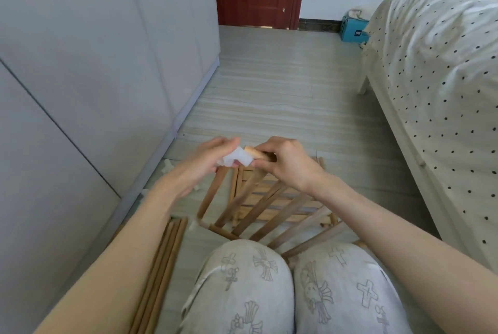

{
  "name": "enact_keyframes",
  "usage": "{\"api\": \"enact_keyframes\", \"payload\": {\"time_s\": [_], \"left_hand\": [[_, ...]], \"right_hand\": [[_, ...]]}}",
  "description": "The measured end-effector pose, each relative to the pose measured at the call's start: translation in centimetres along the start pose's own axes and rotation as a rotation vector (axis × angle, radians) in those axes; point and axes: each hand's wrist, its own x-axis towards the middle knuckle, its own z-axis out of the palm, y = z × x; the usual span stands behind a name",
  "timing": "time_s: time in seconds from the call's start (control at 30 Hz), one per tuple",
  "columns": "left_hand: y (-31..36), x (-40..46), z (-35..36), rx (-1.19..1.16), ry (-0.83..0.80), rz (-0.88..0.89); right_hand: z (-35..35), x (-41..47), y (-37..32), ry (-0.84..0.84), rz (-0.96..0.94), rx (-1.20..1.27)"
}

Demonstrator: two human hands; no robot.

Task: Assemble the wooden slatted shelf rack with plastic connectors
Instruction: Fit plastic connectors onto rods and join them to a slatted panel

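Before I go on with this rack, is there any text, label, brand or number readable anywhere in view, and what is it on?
No text can be read.
Teal box on the floor by the bed: a small dark label with pale marks, too blurred to read.
White translucent plastic connector, held by the left hand against the wooden bar end gripped by the right hand: no marking visible.
Grey trousers: printed cross motifs only, no words.

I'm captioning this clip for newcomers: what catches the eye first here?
At centre, the left hand holds a white plastic connector against the end of a wooden stick gripped by the right hand. Below them a wooden slatted panel lies on the floor, with loose wooden rods at lower left.
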Motion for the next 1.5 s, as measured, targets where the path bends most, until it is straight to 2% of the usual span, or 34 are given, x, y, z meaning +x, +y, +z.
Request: {"api": "enact_keyframes", "payload": {"time_s": [0.07, 0.17, 0.37, 0.5, 0.73, 1.03, 1.5], "left_hand": [[-0.3, 0.1, -0.6, 0.088, -0.027, -0.052], [-1.4, 0.1, -1.5, -0.026, -0.019, -0.067], [-5.2, 0.1, -3.2, -0.146, 0.285, -0.101], [-6.9, 0.1, -4.3, -0.173, 0.425, -0.104], [-9.2, 0.1, -3.6, -0.182, 0.621, -0.098], [-10.7, -1.0, -4.3, -0.149, 0.518, -0.106], [-11.0, -2.0, -4.5, 0.123, 0.452, -0.065]], "right_hand": [[0.8, 0.9, -0.5, -0.060, -0.018, -0.022], [1.8, 2.2, -0.7, -0.110, 0.011, -0.001], [5.1, 4.3, -1.1, -0.280, -0.040, -0.107], [7.2, 5.1, -1.2, -0.276, -0.068, -0.207], [9.1, 5.0, -1.3, -0.260, -0.109, -0.226], [10.2, 4.7, -1.5, -0.320, -0.127, -0.234], [10.8, 3.7, -1.7, -0.308, -0.144, -0.248]]}}
